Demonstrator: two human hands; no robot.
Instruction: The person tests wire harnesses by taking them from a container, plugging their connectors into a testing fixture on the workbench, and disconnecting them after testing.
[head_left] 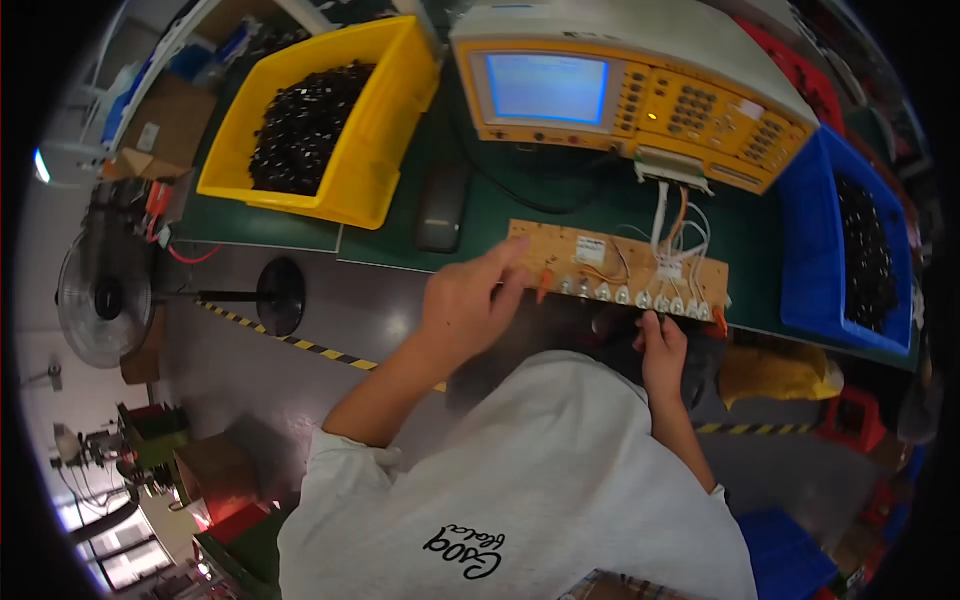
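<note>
A brown wired board (625, 258) with a row of round metal contacts lies along the front edge of the green table. My left hand (472, 305) is at the board's left end, fingers apart, with nothing seen in it. Below the contacts, at the board's front edge, my right hand (662, 345) is pinched; what it grips is too small to name. White and orange wires run from the board up to a yellow-fronted test instrument (640, 100) with a lit screen.
A yellow bin (385, 135) of small black parts stands at the back left, a blue bin (812, 240) of black parts at the right. A dark oblong device (441, 208) lies near the yellow bin. A fan (105, 300) stands far left.
</note>
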